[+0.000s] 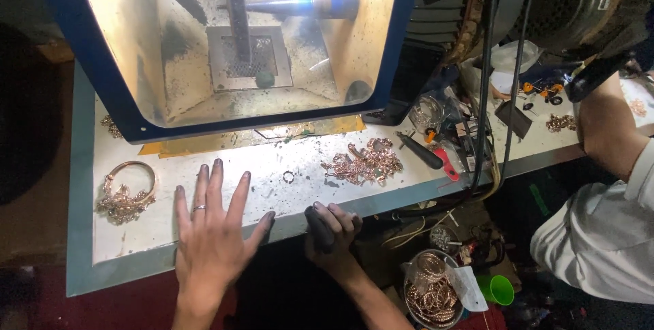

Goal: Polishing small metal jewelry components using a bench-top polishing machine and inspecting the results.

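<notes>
At the near edge of a grimy white workbench (136, 234), the left hand (214, 231) lies flat with fingers spread, a ring on one finger, gripping nothing. Just beside it, the right hand (332, 229) is curled shut at the bench edge, fingertips blackened. Beyond them lie a small loose ring (289, 177), a heap of rose-gold jewellery (364, 163) and a bangle (129, 173). Farther back stands a lit, blue-framed polishing cabinet (238, 44). Another person's sleeved arm (606, 194) shows at right.

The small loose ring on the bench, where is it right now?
In the head view the small ring lies on the bench, between the left hand and the jewellery pile.
</notes>
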